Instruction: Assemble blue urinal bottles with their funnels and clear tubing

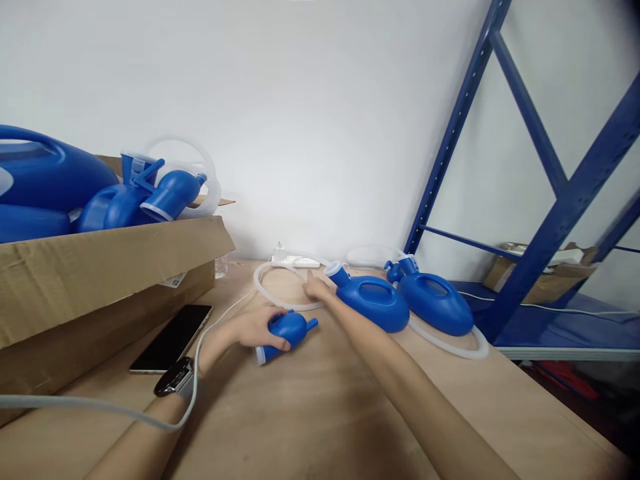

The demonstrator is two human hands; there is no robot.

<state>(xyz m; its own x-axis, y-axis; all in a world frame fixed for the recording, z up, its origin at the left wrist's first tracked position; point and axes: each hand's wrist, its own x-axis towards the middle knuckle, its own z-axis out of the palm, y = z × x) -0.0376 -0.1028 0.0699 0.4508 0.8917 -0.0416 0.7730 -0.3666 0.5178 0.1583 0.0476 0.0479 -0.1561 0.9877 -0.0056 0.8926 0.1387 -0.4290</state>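
Note:
My left hand [257,327] is wrapped around a small blue funnel-shaped piece [290,330] that lies on the wooden table [325,413]. A watch sits on that wrist. My right hand [316,288] reaches forward, its fingers pinching a translucent white hose [270,297] that loops on the table. Just to its right lies a blue jug with a handle [373,301], its neck close to my fingers. A second blue jug [434,301] lies beyond it with another hose loop around it.
An open cardboard box [100,267] at the left holds several more blue jugs and funnel pieces. A black phone [173,337] lies beside it. A white power strip [293,260] sits by the wall. Blue metal shelving [550,227] stands at the right.

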